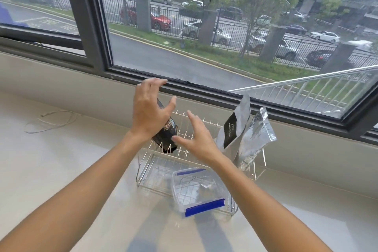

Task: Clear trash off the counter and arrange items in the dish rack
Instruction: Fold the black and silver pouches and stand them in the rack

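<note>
A wire dish rack (146,166) stands on the pale counter below the window. A dark bottle (166,136) leans tilted in the rack's back left slots. Two silver foil pouches (248,135) stand upright at the rack's right end. A clear plastic container with blue clips (199,190) rests on the rack's front right part. My left hand (148,110) hovers just above and in front of the bottle, fingers spread, holding nothing. My right hand (197,139) is open beside the bottle's base, over the rack's middle.
A thin loop of white wire or string (50,121) lies on the counter at the far left. The window sill and dark frame (204,93) run right behind the rack. A raised ledge borders the counter at the right.
</note>
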